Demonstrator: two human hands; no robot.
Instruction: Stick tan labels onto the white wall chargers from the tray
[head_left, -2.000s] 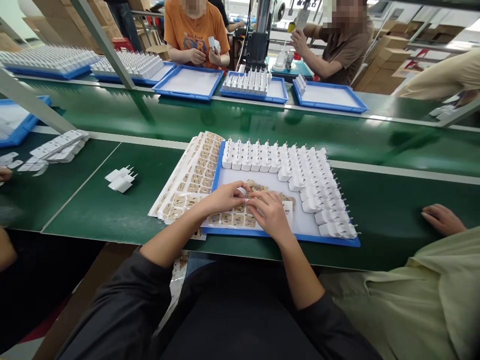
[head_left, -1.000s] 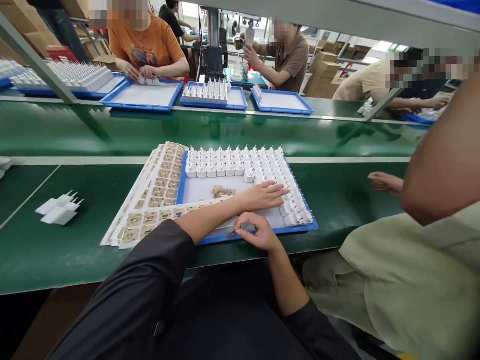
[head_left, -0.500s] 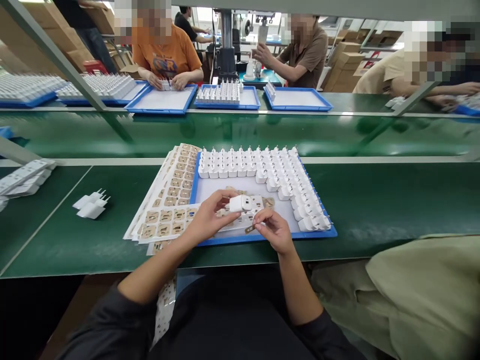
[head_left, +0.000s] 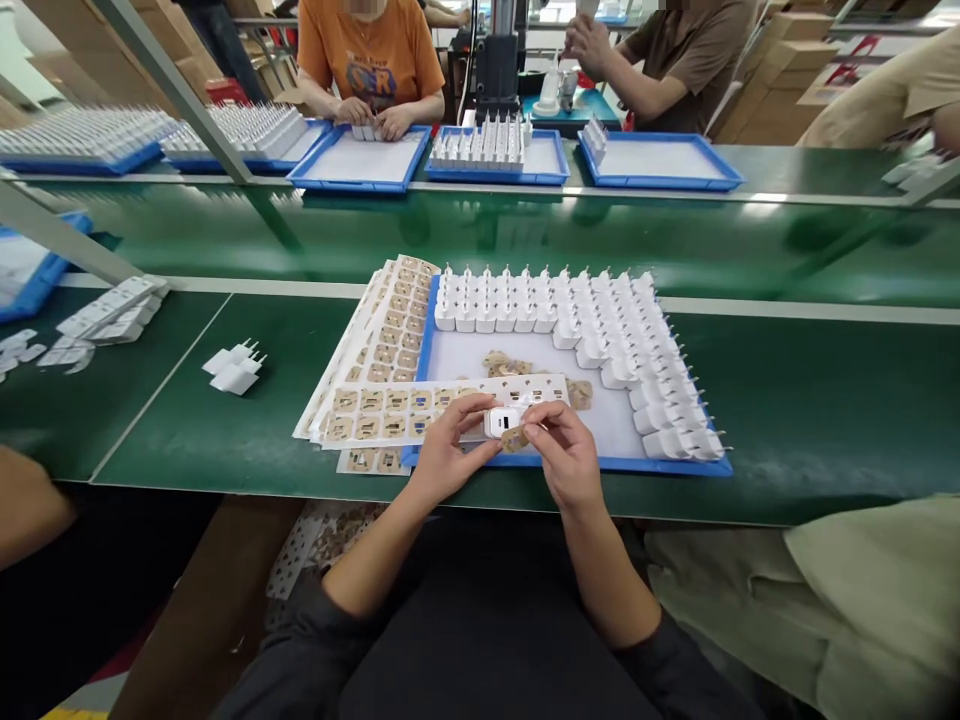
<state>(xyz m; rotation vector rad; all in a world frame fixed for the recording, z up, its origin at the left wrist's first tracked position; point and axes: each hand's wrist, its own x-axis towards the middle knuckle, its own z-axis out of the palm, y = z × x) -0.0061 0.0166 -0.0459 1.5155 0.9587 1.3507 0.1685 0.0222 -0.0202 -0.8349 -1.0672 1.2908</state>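
Note:
My left hand point(head_left: 452, 452) grips a white plug adapter point(head_left: 495, 422) by its side, with its slotted face turned toward me. Between the fingertips of my right hand point(head_left: 564, 448) is a small tan sticker point(head_left: 514, 438), held against the adapter's lower right edge. Both hands are over the front rim of a blue tray point(head_left: 652, 466). Rows of white adapters point(head_left: 495, 300) stand with pins up along the tray's back and right side. A sticker sheet point(head_left: 394, 413) lies across the tray's left part, and loose tan pieces point(head_left: 504, 364) rest on its white floor.
More sticker sheets point(head_left: 401, 318) fan out left of the tray. Two adapters point(head_left: 234, 368) lie farther left, near stacked white parts point(head_left: 120, 310). Across the green belt point(head_left: 510, 225), people sit behind other blue trays point(head_left: 360, 184). A metal post slants at the left.
The view has tilted down and shifted left. The adapter has turned so its slotted face shows, and my right hand has brought the tan sticker up against it.

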